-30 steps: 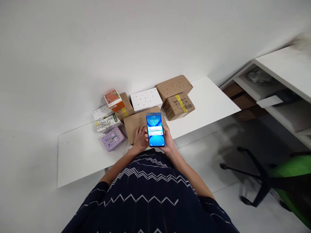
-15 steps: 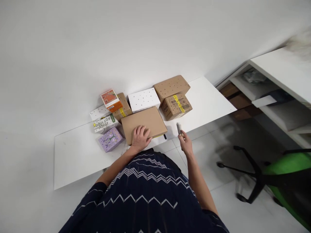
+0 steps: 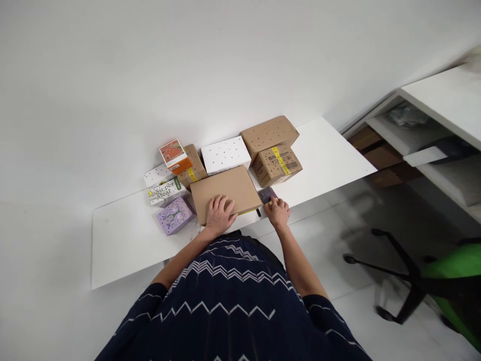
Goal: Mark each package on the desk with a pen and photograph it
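Note:
My left hand (image 3: 220,214) lies flat on top of a plain brown cardboard box (image 3: 225,188) near the table's front edge, fingers spread. To the right of that box, my right hand (image 3: 277,211) pinches a small dark flat rectangular thing (image 3: 267,194) low over the tabletop; its kind is unclear. A short black strip (image 3: 258,212) shows by the box's front right corner. Behind my right hand sits a brown printed carton with yellow tape (image 3: 277,165). A lilac box (image 3: 175,215) stands left of the plain box.
On the white table (image 3: 128,240) are also a Super Meal box (image 3: 165,191), an orange box (image 3: 176,156), a white dotted box (image 3: 225,154) and a large brown dotted box (image 3: 269,134). Right of it are a white shelf unit (image 3: 443,100) and a green chair (image 3: 456,260).
My right hand has moved in from beyond the front edge toward the plain box, bringing the small flat thing down near the tabletop. My left hand stays on the box.

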The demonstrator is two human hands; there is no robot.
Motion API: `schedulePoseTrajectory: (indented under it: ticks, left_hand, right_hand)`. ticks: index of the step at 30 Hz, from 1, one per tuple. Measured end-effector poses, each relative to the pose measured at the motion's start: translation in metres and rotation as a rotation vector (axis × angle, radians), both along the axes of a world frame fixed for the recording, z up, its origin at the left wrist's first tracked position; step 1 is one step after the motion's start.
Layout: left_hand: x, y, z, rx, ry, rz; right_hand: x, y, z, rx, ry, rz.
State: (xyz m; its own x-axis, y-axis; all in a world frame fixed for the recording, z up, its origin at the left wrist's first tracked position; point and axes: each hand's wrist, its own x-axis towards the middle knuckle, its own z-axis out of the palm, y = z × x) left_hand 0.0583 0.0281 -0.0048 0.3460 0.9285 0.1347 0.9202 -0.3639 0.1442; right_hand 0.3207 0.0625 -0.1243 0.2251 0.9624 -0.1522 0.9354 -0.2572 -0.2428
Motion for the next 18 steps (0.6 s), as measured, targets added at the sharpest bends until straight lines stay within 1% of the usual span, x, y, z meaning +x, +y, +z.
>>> schedulePoseTrajectory:
  ticks: [3,6,9,12,13,15,18]
  left_hand:
    - [-0.001,0.000,-0.002,0.006,-0.012,-0.001]
    - [-0.001,0.000,-0.004,0.003,-0.020,0.001]
    - [0.000,0.001,-0.004,0.004,-0.030,0.009]
    - [-0.004,0.000,0.000,-0.003,-0.108,-0.001]
    - [-0.008,-0.001,0.002,0.009,-0.157,0.017]
    - [-0.020,-0.003,0.006,0.060,-0.276,0.109]
    - [-0.049,-0.009,0.005,0.156,-0.464,0.389]
  right_hand:
    - [0.001,0.001,-0.002,-0.013,0.039,-0.003]
    - [0.000,0.001,0.004,-0.028,0.090,-0.028]
    - [-0.003,0.003,0.019,0.001,0.199,-0.085]
    - [-0.007,0.007,0.040,0.050,0.432,-0.172]
    - [-0.010,0.008,0.048,0.053,0.530,-0.195]
    - [-0.016,0.008,0.062,0.044,0.757,-0.223]
    - [-0.029,0.008,0.079,0.000,1.094,-0.224]
